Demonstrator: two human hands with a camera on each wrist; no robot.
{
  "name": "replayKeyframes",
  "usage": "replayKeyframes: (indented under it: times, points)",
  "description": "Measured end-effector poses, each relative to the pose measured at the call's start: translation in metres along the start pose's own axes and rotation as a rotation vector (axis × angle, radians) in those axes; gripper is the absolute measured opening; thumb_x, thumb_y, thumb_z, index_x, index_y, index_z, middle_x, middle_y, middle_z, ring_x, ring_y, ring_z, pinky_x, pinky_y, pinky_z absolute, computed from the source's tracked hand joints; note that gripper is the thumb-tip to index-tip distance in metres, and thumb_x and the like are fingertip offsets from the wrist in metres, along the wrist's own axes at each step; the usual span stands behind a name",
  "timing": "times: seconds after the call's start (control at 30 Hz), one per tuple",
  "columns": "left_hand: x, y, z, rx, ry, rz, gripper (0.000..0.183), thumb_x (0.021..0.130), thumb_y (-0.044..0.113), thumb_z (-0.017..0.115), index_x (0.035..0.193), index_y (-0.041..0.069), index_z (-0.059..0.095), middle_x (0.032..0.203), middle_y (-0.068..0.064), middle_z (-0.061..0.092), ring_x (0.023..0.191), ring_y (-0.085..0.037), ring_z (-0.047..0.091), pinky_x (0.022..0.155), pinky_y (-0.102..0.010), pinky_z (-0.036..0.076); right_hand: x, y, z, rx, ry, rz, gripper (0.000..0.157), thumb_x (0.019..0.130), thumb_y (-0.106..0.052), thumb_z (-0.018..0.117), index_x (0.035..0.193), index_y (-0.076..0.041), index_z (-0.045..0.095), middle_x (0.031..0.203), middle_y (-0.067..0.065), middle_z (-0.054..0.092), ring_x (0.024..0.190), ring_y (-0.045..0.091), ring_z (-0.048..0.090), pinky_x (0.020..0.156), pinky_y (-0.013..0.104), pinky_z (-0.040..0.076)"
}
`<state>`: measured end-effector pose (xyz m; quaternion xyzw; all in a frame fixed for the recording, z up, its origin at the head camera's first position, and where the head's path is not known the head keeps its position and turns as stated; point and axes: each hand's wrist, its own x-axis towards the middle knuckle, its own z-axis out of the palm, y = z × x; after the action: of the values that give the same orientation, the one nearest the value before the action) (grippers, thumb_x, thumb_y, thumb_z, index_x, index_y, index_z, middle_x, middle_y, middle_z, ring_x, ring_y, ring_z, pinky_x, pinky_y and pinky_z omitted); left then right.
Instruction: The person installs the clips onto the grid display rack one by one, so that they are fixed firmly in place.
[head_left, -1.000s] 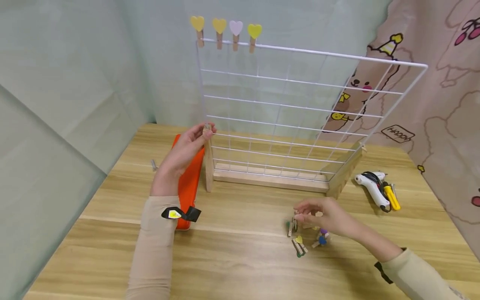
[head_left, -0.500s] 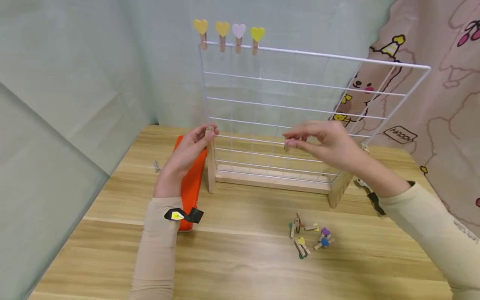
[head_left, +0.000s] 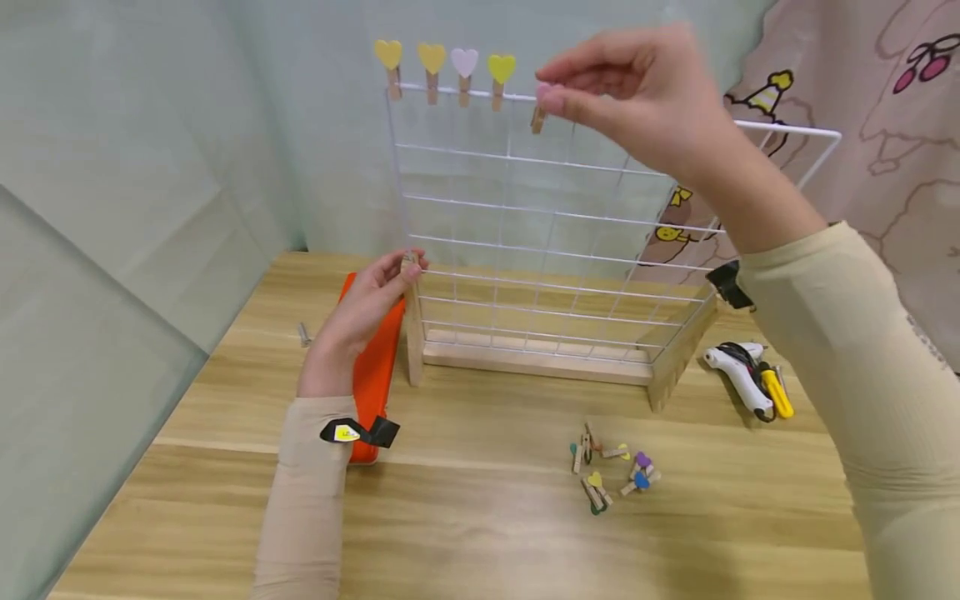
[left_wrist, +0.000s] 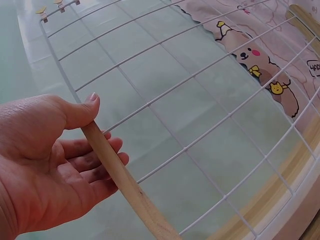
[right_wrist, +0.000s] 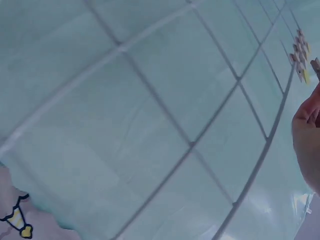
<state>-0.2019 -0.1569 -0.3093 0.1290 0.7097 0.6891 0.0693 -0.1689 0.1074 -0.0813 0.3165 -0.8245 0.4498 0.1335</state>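
Observation:
A white wire grid (head_left: 555, 213) stands upright in a wooden stand (head_left: 540, 364). Several heart-topped clothespins, one of them bright yellow (head_left: 501, 70), sit along the left part of its top bar. My right hand (head_left: 645, 100) pinches a small wooden clothespin (head_left: 537, 122) with a pink top, close to the top bar and right of the yellow heart; whether it touches the bar I cannot tell. My left hand (head_left: 367, 304) holds the left wooden post (left_wrist: 125, 180) of the stand, thumb on one side and fingers on the other.
A loose pile of clothespins (head_left: 596, 492) with coloured hearts lies on the table in front of the stand. An orange-red case (head_left: 375, 375) is beside the left post. A white glue gun (head_left: 738, 379) and a yellow-handled tool (head_left: 777, 393) lie at the right.
My right hand has risen from the pile on the table, past the grid's middle, to its top bar, bringing a clothespin along. The left hand has stayed on the post.

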Motion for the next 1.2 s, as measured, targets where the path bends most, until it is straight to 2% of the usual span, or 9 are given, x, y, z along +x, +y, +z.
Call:
replayKeyframes:
  times: [0.07, 0.17, 0.27, 0.47, 0.53, 0.77, 0.87, 1.1, 1.2]
  points:
    - [-0.002, 0.003, 0.001, -0.001, -0.001, -0.004, 0.053, 0.083, 0.038, 0.053, 0.129, 0.015, 0.039, 0.129, -0.002, 0.043, 0.12, -0.014, 0.037, 0.104, -0.034, 0.023, 0.01, -0.003, 0.0, 0.023, 0.053, 0.025, 0.024, 0.072, -0.017, 0.067, 0.092, -0.003, 0.067, 0.087, 0.006, 0.066, 0.079, 0.016, 0.06, 0.07, 0.016, 0.046]
    - [-0.007, 0.009, 0.002, 0.002, 0.006, 0.0, 0.053, 0.084, 0.036, 0.052, 0.129, 0.014, 0.038, 0.129, -0.004, 0.042, 0.12, -0.015, 0.036, 0.104, -0.035, 0.023, 0.024, -0.005, 0.0, 0.12, 0.121, 0.067, 0.027, 0.069, -0.016, 0.07, 0.092, -0.003, 0.065, 0.092, 0.008, 0.064, 0.084, 0.017, 0.06, 0.077, 0.019, 0.046]
    - [-0.011, 0.016, 0.004, 0.015, 0.01, 0.006, 0.052, 0.086, 0.034, 0.051, 0.13, 0.011, 0.037, 0.13, -0.005, 0.041, 0.121, -0.016, 0.036, 0.104, -0.035, 0.023, 0.031, -0.005, 0.0, 0.146, 0.156, 0.09, 0.028, 0.068, -0.014, 0.071, 0.093, -0.004, 0.064, 0.094, 0.009, 0.063, 0.087, 0.017, 0.059, 0.082, 0.021, 0.045]
    - [-0.012, 0.018, 0.006, 0.008, 0.0, 0.003, 0.052, 0.086, 0.034, 0.05, 0.13, 0.01, 0.036, 0.131, -0.006, 0.04, 0.121, -0.016, 0.036, 0.104, -0.034, 0.024, 0.032, -0.002, 0.003, -0.02, 0.166, 0.078, 0.023, 0.069, -0.02, 0.07, 0.087, -0.005, 0.066, 0.087, 0.003, 0.065, 0.079, 0.014, 0.058, 0.067, 0.018, 0.04]
    - [-0.011, 0.016, 0.006, 0.0, -0.001, -0.001, 0.052, 0.085, 0.035, 0.051, 0.13, 0.012, 0.037, 0.13, -0.005, 0.041, 0.12, -0.015, 0.036, 0.104, -0.033, 0.024, 0.03, -0.001, 0.003, -0.041, 0.167, 0.084, 0.022, 0.069, -0.021, 0.07, 0.085, -0.006, 0.068, 0.084, 0.002, 0.066, 0.076, 0.014, 0.058, 0.064, 0.019, 0.039]
    - [-0.003, 0.005, 0.003, -0.011, -0.007, 0.001, 0.053, 0.082, 0.039, 0.054, 0.128, 0.015, 0.04, 0.128, -0.002, 0.043, 0.12, -0.016, 0.036, 0.103, -0.034, 0.024, 0.026, 0.003, 0.005, -0.12, 0.149, 0.123, 0.023, 0.07, -0.026, 0.069, 0.086, -0.009, 0.07, 0.083, 0.0, 0.067, 0.075, 0.015, 0.059, 0.068, 0.017, 0.045]
    - [-0.001, 0.003, 0.002, -0.01, -0.008, 0.001, 0.054, 0.082, 0.039, 0.054, 0.128, 0.015, 0.039, 0.128, -0.002, 0.043, 0.12, -0.016, 0.037, 0.104, -0.035, 0.024, 0.024, 0.005, 0.007, -0.123, 0.143, 0.121, 0.024, 0.071, -0.026, 0.068, 0.088, -0.009, 0.07, 0.084, 0.0, 0.066, 0.076, 0.014, 0.06, 0.068, 0.017, 0.045]
    - [-0.001, 0.002, 0.002, -0.01, -0.015, 0.004, 0.055, 0.082, 0.04, 0.053, 0.129, 0.015, 0.039, 0.129, -0.003, 0.043, 0.122, -0.02, 0.035, 0.104, -0.035, 0.024, 0.016, -0.002, 0.012, -0.05, 0.163, 0.152, 0.027, 0.072, -0.025, 0.068, 0.092, -0.007, 0.069, 0.081, -0.002, 0.066, 0.076, 0.012, 0.06, 0.069, 0.016, 0.045]
    - [-0.002, 0.002, 0.002, -0.013, -0.014, 0.007, 0.055, 0.082, 0.039, 0.054, 0.129, 0.015, 0.039, 0.128, -0.003, 0.043, 0.122, -0.02, 0.035, 0.104, -0.035, 0.024, 0.015, -0.004, 0.013, -0.065, 0.164, 0.142, 0.027, 0.073, -0.024, 0.067, 0.094, -0.006, 0.068, 0.081, -0.002, 0.065, 0.074, 0.012, 0.058, 0.065, 0.017, 0.042]
